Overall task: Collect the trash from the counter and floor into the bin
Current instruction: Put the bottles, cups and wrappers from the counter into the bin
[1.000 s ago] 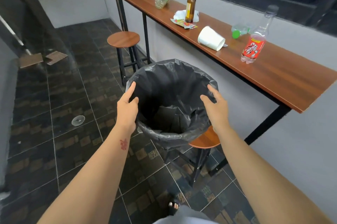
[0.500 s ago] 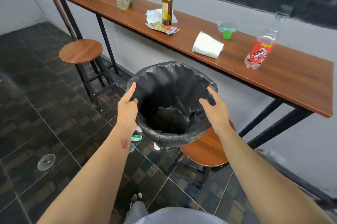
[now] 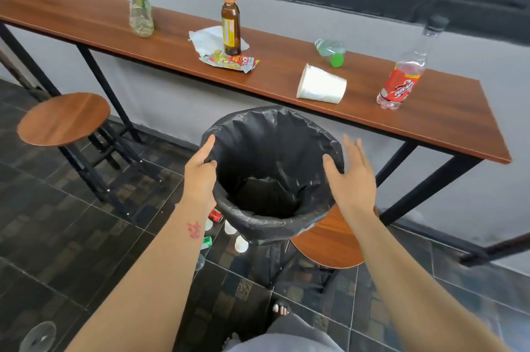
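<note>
Hands [image 3: 200, 174] [image 3: 351, 176] at bin [image 3: 275, 225] (black-lined)

Two bare forearms reaching up from the bottom of the frame toward its centre, left hand [image 3: 200, 176] left of centre, thumb raised, fingers curled in a grip, red mark on the left wrist, right hand [image 3: 350, 176] right of centre, fingers spread loose

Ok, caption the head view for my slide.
Left hand grips the black-lined bin; right hand open beside it; trash litters the counter.
</note>
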Available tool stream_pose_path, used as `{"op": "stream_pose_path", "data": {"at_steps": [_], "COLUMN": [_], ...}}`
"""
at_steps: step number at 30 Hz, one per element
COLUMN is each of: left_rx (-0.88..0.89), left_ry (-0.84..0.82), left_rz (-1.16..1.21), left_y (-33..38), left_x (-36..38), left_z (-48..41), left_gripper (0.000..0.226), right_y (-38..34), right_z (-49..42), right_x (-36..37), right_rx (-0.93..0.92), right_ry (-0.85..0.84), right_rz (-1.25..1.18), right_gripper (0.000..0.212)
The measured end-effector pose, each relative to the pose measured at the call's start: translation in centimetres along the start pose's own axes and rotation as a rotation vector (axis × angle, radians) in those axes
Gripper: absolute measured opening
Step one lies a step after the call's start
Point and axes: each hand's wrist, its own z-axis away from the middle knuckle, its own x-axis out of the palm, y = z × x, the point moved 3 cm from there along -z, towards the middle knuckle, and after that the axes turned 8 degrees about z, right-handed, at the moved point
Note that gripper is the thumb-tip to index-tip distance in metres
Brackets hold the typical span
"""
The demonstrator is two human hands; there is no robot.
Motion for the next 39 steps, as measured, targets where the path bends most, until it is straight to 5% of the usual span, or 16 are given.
{"op": "stream_pose_path", "data": {"at_steps": [5,13,29,32,36,39], "left_rx": [-0.038,-0.05,-0.063,-0.061,-0.067,-0.031], "left_ry": [-0.015,-0.05,-0.076,-0.071,-0.06,-0.049], "left_rz": [0.013,0.036,-0.001,0.003,0.001,-0.034], "left_y": [0.6,0.0,0.0,0.0,0.1,0.4], "left_x": [0.7,1.6,2.3,2.4,2.5,2.6], "left_z": [-1.5,-3.1,-4.0,-4.0,-3.6,-3.1], "left_gripper": [0.046,0.057,0.055,0.055,0.056,0.052], "right_y": [-4.2,-6.9,-6.7,-7.9,-9.1,-8.0], "right_z": [-3.9,-12.0,-13.8,-12.4,-9.6,-6.7], "right_x": [-1.9,1.2,0.5,-0.4,0.4,3.1], "right_rx": [-0.23,-0.28,-0.284,-0.4,-0.557,-0.646], "right_ry": [0.252,0.098,0.267,0.324,0.219,-0.044], "right_rz": [0.022,0.232,-0.119,-0.186,-0.168,-0.03], "right_gripper": [0.069,0.098,0.074,0.073,0.072,0.071]}}
